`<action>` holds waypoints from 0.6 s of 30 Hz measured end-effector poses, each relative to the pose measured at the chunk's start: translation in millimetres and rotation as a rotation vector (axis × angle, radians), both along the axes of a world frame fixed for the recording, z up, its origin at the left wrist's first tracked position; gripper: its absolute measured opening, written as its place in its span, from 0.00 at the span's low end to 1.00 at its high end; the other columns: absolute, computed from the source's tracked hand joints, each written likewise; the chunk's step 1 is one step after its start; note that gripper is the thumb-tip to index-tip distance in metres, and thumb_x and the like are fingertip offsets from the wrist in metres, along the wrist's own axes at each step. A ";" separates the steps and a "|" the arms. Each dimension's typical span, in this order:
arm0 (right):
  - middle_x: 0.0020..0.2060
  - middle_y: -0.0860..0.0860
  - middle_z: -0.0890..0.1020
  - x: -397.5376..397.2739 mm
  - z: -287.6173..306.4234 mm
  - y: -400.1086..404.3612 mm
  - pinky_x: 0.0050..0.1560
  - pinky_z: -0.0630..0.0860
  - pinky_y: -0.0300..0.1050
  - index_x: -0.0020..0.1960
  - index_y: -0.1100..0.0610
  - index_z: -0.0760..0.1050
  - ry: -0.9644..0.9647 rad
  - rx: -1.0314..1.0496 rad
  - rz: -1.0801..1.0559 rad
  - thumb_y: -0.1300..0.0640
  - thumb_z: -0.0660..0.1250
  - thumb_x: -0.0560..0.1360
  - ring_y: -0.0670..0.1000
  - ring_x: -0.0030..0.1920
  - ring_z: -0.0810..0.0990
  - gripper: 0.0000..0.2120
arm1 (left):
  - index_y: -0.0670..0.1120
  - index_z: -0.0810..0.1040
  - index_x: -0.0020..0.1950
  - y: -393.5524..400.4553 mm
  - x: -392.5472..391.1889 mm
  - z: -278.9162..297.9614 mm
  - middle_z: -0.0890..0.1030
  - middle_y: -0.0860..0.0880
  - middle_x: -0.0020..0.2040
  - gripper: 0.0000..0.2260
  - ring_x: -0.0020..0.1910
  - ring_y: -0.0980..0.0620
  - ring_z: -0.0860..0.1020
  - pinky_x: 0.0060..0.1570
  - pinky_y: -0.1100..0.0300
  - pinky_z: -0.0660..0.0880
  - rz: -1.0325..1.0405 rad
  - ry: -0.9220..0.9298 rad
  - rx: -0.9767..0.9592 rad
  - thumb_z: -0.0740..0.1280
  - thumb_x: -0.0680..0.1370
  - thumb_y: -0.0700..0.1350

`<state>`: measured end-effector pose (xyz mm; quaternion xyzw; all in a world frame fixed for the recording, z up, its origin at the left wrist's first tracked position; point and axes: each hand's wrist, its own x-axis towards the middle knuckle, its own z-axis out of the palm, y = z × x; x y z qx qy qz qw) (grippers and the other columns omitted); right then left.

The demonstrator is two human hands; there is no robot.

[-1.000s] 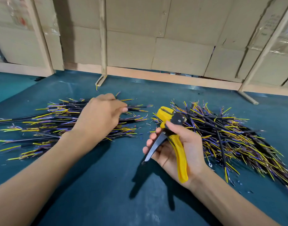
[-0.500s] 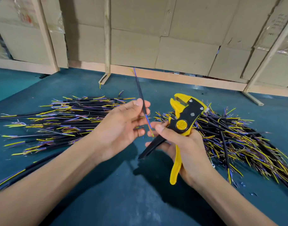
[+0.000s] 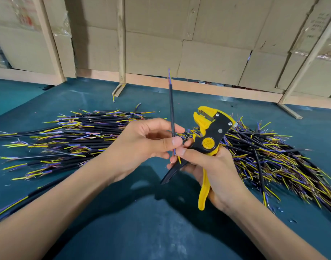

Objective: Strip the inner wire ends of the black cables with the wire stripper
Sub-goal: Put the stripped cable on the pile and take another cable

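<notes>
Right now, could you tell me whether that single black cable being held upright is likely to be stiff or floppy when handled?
Probably fairly stiff: the black cable stands nearly straight above the left hand pinching it. Likely light, since fingertips alone hold it. Its thin inner wire ends look bendable.

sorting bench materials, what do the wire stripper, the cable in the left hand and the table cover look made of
Wire stripper: yellow moulded plastic body and handle, matte black plates fixed with shiny screws, likely metal.
Cable: smooth black sheath, probably rubber or PVC, with yellow and purple insulated cores and coppery strands at its ends.
Table cover: dull teal sheet, slightly scuffed, possibly a rubber mat.
</notes>
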<state>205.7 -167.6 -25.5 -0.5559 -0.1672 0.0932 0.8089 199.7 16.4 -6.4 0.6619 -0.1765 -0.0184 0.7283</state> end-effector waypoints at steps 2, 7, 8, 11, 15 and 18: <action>0.36 0.63 0.80 1.3 1.1 -1.0 0.48 0.82 0.65 0.44 0.62 0.79 0.008 0.004 -0.031 0.69 0.74 0.69 0.63 0.36 0.81 0.06 | 0.49 0.85 0.54 5.2 1.2 2.5 0.84 0.44 0.42 0.12 0.40 0.46 0.81 0.45 0.51 0.81 0.021 0.034 0.067 0.77 0.72 0.46; 0.37 0.68 0.78 6.4 7.7 -8.7 0.42 0.82 0.57 0.43 0.61 0.79 -0.034 -0.033 -0.128 0.69 0.74 0.68 0.65 0.37 0.81 0.07 | 0.45 0.87 0.50 12.8 0.2 9.6 0.81 0.47 0.38 0.11 0.36 0.53 0.77 0.37 0.61 0.77 -0.152 0.307 0.078 0.79 0.69 0.42; 0.36 0.66 0.79 7.3 8.2 -9.8 0.43 0.83 0.58 0.42 0.61 0.79 -0.054 -0.049 -0.144 0.70 0.74 0.69 0.64 0.36 0.82 0.08 | 0.45 0.87 0.50 14.3 -0.4 10.5 0.81 0.47 0.39 0.11 0.36 0.52 0.77 0.37 0.61 0.77 -0.205 0.359 0.085 0.79 0.69 0.42; 0.33 0.60 0.80 6.2 7.7 -8.0 0.43 0.83 0.58 0.41 0.60 0.79 -0.099 -0.043 -0.160 0.70 0.75 0.70 0.62 0.34 0.82 0.08 | 0.45 0.86 0.48 19.5 -1.3 12.8 0.79 0.46 0.39 0.07 0.36 0.52 0.78 0.35 0.61 0.76 -0.273 0.467 0.040 0.76 0.71 0.40; 0.32 0.62 0.78 2.0 8.3 -3.8 0.40 0.82 0.58 0.38 0.61 0.79 -0.036 0.015 -0.142 0.61 0.74 0.73 0.62 0.33 0.79 0.07 | 0.43 0.85 0.47 22.6 0.6 16.5 0.80 0.46 0.39 0.08 0.35 0.52 0.79 0.34 0.62 0.76 -0.171 0.432 -0.176 0.76 0.69 0.39; 0.32 0.63 0.77 -1.9 7.1 -1.5 0.39 0.81 0.61 0.37 0.62 0.79 0.070 0.024 -0.016 0.61 0.72 0.73 0.62 0.31 0.79 0.07 | 0.43 0.86 0.46 17.0 2.3 17.8 0.80 0.48 0.39 0.05 0.36 0.53 0.78 0.36 0.63 0.75 -0.018 0.283 -0.351 0.74 0.71 0.38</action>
